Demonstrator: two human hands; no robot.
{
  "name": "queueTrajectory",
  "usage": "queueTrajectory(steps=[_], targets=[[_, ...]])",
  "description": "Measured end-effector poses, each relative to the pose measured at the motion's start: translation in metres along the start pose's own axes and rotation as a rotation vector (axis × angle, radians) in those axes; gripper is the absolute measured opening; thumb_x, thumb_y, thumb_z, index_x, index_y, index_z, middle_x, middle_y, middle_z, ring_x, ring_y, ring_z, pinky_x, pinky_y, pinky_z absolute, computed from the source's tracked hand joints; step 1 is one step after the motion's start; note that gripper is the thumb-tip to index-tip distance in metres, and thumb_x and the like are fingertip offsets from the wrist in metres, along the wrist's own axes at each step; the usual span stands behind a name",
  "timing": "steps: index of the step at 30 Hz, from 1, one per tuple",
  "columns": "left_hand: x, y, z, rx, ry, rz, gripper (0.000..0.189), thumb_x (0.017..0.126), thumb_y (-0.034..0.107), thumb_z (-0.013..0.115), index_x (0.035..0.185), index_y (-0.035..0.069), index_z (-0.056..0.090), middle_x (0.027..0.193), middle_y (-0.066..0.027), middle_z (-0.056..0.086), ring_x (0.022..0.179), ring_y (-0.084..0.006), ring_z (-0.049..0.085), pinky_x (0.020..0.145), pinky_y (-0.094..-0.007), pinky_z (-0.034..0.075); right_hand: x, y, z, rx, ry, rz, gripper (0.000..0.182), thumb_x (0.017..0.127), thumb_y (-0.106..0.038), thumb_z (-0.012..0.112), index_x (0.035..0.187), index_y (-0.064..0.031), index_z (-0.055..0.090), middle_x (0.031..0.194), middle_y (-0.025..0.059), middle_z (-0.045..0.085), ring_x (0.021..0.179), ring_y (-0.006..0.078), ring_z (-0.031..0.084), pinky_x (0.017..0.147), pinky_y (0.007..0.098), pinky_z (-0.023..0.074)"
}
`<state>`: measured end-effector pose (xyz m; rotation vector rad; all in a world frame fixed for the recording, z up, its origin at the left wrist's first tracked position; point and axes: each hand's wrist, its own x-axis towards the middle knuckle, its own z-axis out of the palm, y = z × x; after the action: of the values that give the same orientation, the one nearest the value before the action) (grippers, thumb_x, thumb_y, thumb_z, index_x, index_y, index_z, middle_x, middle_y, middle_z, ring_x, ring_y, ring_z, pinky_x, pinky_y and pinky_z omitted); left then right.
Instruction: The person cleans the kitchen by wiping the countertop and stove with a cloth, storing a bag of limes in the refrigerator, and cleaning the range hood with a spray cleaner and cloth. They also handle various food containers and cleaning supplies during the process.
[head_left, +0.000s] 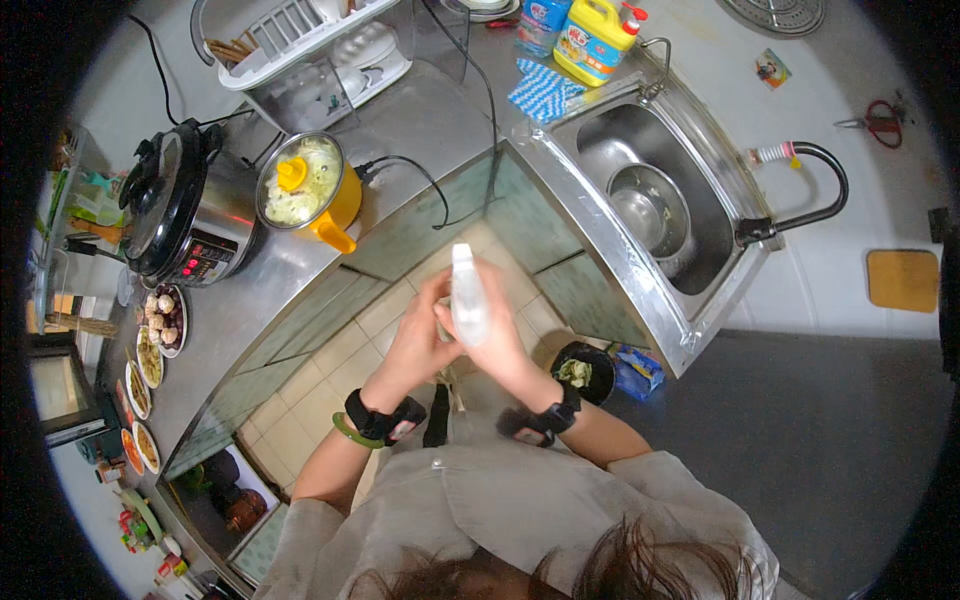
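In front of my body my two hands are close together above the floor. A blurred whitish object (470, 307) with a narrow bright tip and a wider rounded body points away from me. My right hand (501, 326) is wrapped around it, the thumb lying across its left side. Close against it on the left is my left hand (412, 330), fingers bent; whether they grip the object is hidden. On the counter beyond stands a yellow electric pot (346, 199) with a glass lid and pale green food inside.
An electric pressure cooker (202, 202) stands left of the pot, near several plates of food (150, 356). Ahead are a dish rack (300, 97) and a yellow detergent bottle (596, 41). A steel bowl (649, 210) sits in the sink (697, 255); a black bin (581, 367) is below.
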<state>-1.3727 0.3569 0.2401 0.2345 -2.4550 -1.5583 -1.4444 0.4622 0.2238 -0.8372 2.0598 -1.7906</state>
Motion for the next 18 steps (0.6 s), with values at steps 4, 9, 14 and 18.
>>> queueTrajectory(steps=[4,9,14,18], targets=[[-0.021,-0.008,-0.017,-0.195,0.117,-0.081,0.077,0.067,0.014,0.076,0.128,0.005,0.030,0.116,-0.0137,0.054,0.105,-0.0237,0.056,0.088,-0.0343,0.045,-0.001,-0.014,0.025,0.072,-0.171,0.065,0.067,0.077,-0.021,0.070,0.129,-0.0014,0.033,0.113,0.0139,0.047,0.108,0.0256,0.050,0.091,0.0361,0.0415],[-0.033,-0.043,-0.045,-0.100,0.243,-0.122,0.070,0.072,0.011,0.070,0.128,0.006,0.029,0.099,-0.0083,0.060,0.092,-0.0172,0.059,0.081,-0.0303,0.047,-0.002,-0.030,0.031,-0.086,-0.442,-0.064,0.091,0.075,-0.025,0.071,0.141,0.0012,0.014,0.141,0.0238,0.025,0.132,0.0368,0.025,0.108,0.0407,0.0220],[-0.016,-0.051,-0.056,-0.116,0.254,-0.245,0.051,0.073,0.013,0.068,0.118,0.005,0.044,0.085,-0.0112,0.061,0.079,-0.0228,0.062,0.072,-0.0316,0.047,0.032,0.006,-0.022,-0.446,-0.389,-0.014,0.081,0.078,-0.028,0.067,0.139,0.0012,0.022,0.142,0.0216,0.027,0.133,0.0319,0.026,0.109,0.0388,0.0222],[0.020,-0.060,-0.050,-0.090,0.155,-0.183,0.050,0.072,0.011,0.071,0.114,0.005,0.045,0.090,-0.0091,0.059,0.082,-0.0206,0.059,0.074,-0.0316,0.047,0.122,0.079,-0.082,-0.483,-0.089,0.106,0.069,0.080,-0.030,0.066,0.132,0.0019,0.035,0.133,0.0249,0.039,0.125,0.0344,0.038,0.104,0.0398,0.0306]])
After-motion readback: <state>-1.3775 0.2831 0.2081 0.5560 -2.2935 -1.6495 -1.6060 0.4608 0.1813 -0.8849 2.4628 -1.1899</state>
